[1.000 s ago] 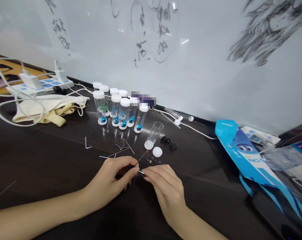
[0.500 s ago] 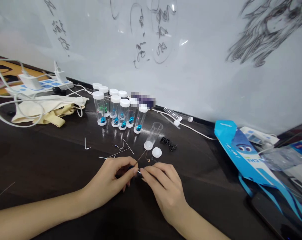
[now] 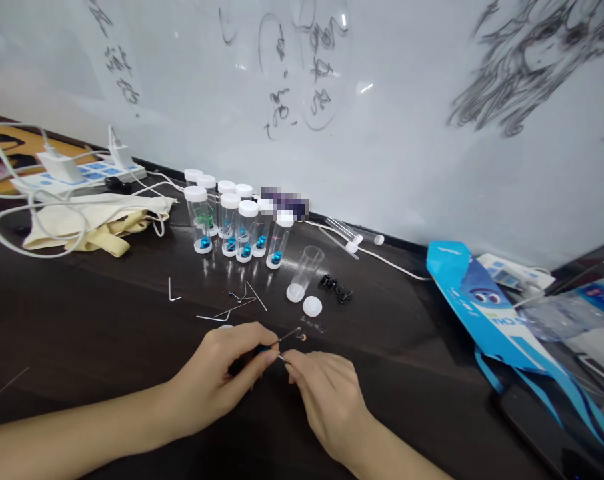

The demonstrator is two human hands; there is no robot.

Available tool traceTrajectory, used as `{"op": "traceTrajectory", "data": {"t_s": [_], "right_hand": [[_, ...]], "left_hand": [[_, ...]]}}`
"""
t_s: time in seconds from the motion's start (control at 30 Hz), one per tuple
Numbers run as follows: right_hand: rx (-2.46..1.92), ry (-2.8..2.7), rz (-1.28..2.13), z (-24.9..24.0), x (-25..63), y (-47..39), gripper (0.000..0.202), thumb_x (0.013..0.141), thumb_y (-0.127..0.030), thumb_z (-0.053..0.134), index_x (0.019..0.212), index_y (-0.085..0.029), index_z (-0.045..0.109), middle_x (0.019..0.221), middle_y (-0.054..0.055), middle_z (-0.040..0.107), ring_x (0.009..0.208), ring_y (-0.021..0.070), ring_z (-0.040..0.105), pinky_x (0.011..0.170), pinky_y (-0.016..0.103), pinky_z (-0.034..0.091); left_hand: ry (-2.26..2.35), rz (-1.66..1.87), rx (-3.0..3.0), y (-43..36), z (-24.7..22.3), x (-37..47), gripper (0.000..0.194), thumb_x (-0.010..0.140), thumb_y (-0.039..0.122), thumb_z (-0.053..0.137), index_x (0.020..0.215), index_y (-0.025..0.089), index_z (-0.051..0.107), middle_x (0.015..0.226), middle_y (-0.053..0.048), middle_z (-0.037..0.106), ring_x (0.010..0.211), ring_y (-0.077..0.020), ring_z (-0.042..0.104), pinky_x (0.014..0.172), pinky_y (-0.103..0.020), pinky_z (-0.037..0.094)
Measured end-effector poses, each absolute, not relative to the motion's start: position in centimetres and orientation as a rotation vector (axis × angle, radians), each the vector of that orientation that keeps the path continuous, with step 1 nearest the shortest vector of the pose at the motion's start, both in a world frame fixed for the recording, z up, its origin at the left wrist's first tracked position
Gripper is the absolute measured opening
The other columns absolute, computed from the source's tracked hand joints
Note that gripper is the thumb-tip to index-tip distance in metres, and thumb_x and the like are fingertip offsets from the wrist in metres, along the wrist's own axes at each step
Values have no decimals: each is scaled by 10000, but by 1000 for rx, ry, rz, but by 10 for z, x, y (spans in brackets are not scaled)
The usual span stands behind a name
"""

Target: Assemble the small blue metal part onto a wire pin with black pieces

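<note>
Close to the front of the table, my left hand [image 3: 232, 367] pinches a small blue metal piece [image 3: 263, 349], mostly covered by the fingers. A thin bent wire [image 3: 289, 335] sticks out of that grip, with a small copper-coloured ring at its end. My right hand [image 3: 329, 393] is closed at the fingertips on a thin silver rod [image 3: 282, 359] that reaches to the left fingertips. Beyond the hands stand an uncapped clear tube [image 3: 308, 268] and, lying beside it, a white cap [image 3: 313, 307]. Bent wires [image 3: 242, 303] and an L-shaped hex key [image 3: 172, 291] lie to the left.
Several capped clear tubes [image 3: 249, 230] with blue or green pieces inside stand at the back. Small black parts [image 3: 336, 287] lie right of the open tube. A cloth bag [image 3: 97, 217], a power strip [image 3: 85, 172] and a blue bag [image 3: 475, 307] flank the area.
The bent wire has turned, its ringed end swinging to the right and lower. My right fingers have curled in more around the rod, and both hands sit slightly lower.
</note>
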State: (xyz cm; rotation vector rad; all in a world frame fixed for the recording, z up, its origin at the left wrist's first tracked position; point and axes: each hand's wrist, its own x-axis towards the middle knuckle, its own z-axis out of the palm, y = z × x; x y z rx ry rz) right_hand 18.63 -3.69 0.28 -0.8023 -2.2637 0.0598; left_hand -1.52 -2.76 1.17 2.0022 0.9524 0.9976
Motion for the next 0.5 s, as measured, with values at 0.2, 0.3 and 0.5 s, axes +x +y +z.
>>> {"op": "traceTrajectory", "data": {"t_s": [0.2, 0.3, 0.5], "right_hand": [[-919, -2209, 609, 2, 182, -40, 265, 1023, -161, 321, 917, -176, 563, 530, -53, 503, 452, 104, 499, 529, 224, 423], [-935, -2183, 689, 6, 185, -38, 286, 1024, -193, 342, 864, -183, 579, 540, -53, 497, 463, 98, 507, 543, 220, 418], [-1090, -1871, 317, 34, 202, -19, 305, 1015, -230, 369, 867, -192, 633, 562, -38, 495, 476, 116, 497, 530, 243, 392]], "left_hand": [[867, 1051, 2142, -29, 15, -16, 146, 926, 133, 475, 893, 198, 601, 775, -2, 633, 622, -107, 585, 614, -208, 464], [907, 1026, 2009, -30, 14, -15, 146, 936, 191, 478, 868, 193, 607, 716, 7, 613, 550, -102, 575, 545, -203, 458], [911, 945, 1646, -40, 5, -5, 204, 936, 317, 497, 822, 181, 598, 620, 25, 560, 484, -102, 559, 458, -188, 445]]}}
